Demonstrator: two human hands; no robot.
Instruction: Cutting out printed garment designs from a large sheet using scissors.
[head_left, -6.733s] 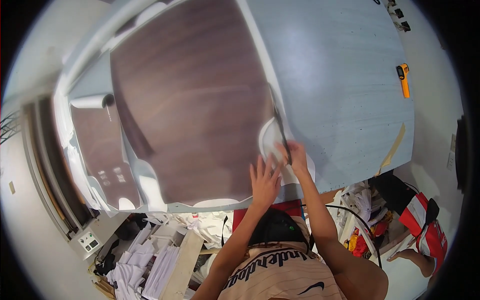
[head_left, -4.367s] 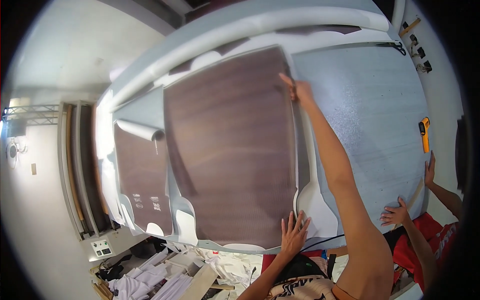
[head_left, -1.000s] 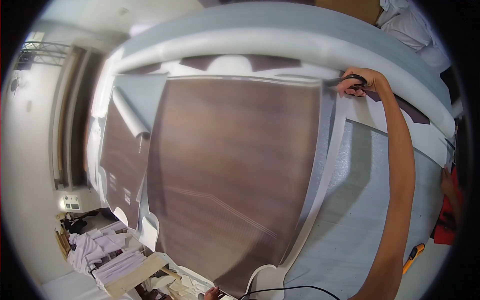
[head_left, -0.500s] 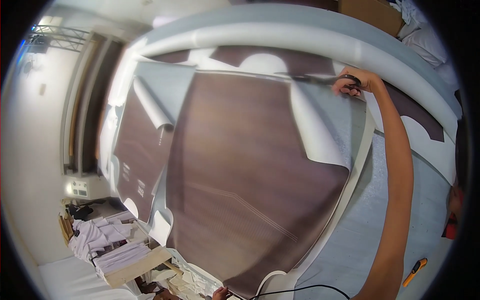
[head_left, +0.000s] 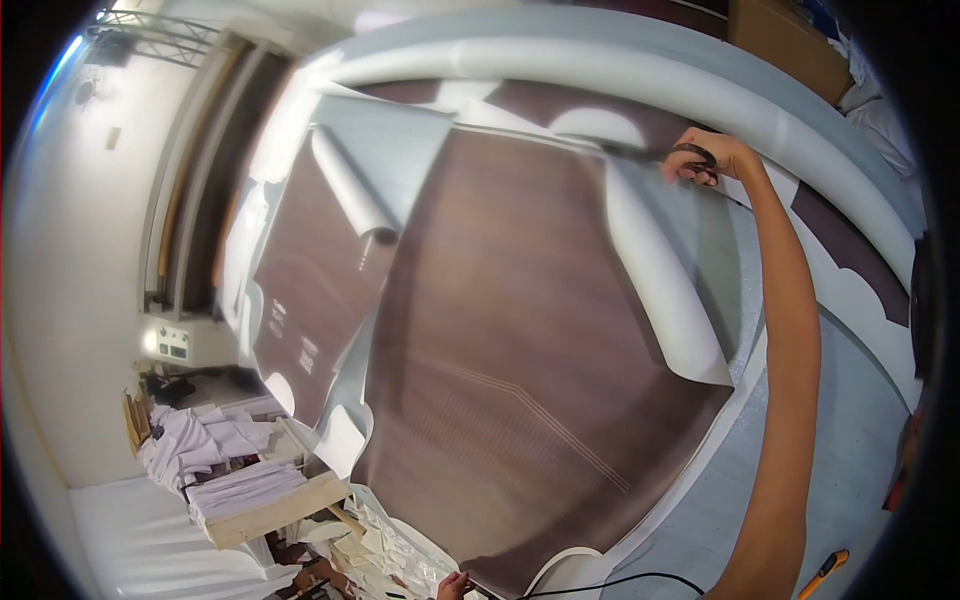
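Observation:
My right hand (head_left: 712, 160) is closed around the black handles of a pair of scissors (head_left: 690, 152). Their blades point left along the far edge of a large brown printed sheet (head_left: 520, 300), but blur hides how far apart they are. On its right, the sheet curls over and shows a white underside (head_left: 660, 270). At the bottom edge of the view, my left hand (head_left: 453, 586) pinches the sheet's near edge; only its fingers show. A second brown sheet (head_left: 320, 260), with a rolled white corner, lies to the left.
A long white roll (head_left: 600, 85) spans the far side. Grey-blue surface (head_left: 850, 400) shows at right, with an orange cutter knife (head_left: 826, 573) near the bottom. A black cable (head_left: 640, 577) runs by my right forearm. Folded pale cloth (head_left: 250, 490) is stacked lower left, a cardboard box (head_left: 790, 45) far right.
The view has shifted, so the sheets sit farther right in it. Relative to them, the scissors have moved left along the far edge, and the curled part starts farther left. My left hand still pinches.

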